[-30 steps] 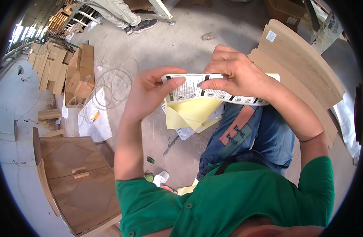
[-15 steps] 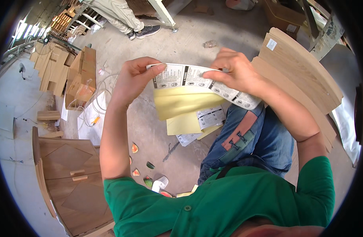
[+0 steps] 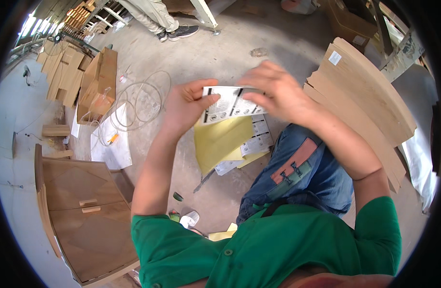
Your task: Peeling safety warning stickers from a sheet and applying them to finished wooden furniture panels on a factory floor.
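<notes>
Right bare hand (image 3: 282,93): blurred; whether its fingers touch the white, black-printed paper strip (image 3: 226,109) cannot be told.
Strip: upper right hidden behind those fingers; lettering too small and soft to read.
Creased yellow paper sheet (image 3: 219,141), below the fingers: upper edge hidden behind the strip; whether they join is unclear.
Person in pale trousers (image 3: 152,14), beyond the left fingers (image 3: 211,100): cut off by the top edge.

And there lay the hose (image 3: 127,103), looped! Left of it stood a carton (image 3: 101,79); beyond it, shoes (image 3: 184,32); well right of it, panels (image 3: 367,89); nearer than it, a cabinet (image 3: 90,235).
</notes>
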Available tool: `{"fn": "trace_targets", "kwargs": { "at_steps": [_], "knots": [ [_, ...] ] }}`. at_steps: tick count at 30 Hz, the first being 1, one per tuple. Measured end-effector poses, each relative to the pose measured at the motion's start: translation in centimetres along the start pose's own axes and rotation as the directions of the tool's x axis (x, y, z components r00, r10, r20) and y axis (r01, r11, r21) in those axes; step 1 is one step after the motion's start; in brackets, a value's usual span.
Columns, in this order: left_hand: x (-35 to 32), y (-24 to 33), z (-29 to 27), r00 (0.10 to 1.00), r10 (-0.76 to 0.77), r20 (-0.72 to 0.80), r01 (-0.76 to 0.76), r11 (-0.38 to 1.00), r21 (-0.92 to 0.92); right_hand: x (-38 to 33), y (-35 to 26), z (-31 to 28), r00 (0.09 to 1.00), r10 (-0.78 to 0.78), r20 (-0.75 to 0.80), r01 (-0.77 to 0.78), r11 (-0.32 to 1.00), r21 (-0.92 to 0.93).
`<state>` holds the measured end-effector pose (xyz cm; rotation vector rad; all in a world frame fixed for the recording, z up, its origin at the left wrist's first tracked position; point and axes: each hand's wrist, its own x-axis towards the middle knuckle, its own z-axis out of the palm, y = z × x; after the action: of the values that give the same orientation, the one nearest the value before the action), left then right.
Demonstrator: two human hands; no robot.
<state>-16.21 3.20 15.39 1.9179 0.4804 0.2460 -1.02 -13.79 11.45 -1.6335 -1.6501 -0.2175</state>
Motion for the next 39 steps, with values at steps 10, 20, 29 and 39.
{"fn": "trace_targets", "kwargs": {
  "at_steps": [10, 20, 29, 39],
  "knots": [
    [-2.0, -0.4, 2.6, 0.993, -0.093, 0.073, 0.106, 0.976, -0.188, 0.5, -2.1, 3.7, 0.987, 0.09, -0.131, -0.064, 0.98, 0.189],
    [-0.9, -1.9, 1.9, 0.948, -0.123, 0.292, 0.281, 0.753, -0.595, -0.9, -1.4, 4.8, 0.951, -0.101, -0.293, 0.109, 0.994, 0.013],
    [-0.2, -1.6, 2.2, 0.934, -0.149, 0.326, 0.35, 0.574, -0.74, -1.5, -0.4, 4.1, 0.963, -0.045, -0.266, 0.09, 0.983, 0.162],
    [3.1, -7.5, 0.5, 0.93, -0.367, -0.024, 0.337, 0.876, -0.344, -4.2, -1.7, 1.5, 0.953, -0.09, -0.288, 0.106, 0.993, 0.042]
  ]
}}
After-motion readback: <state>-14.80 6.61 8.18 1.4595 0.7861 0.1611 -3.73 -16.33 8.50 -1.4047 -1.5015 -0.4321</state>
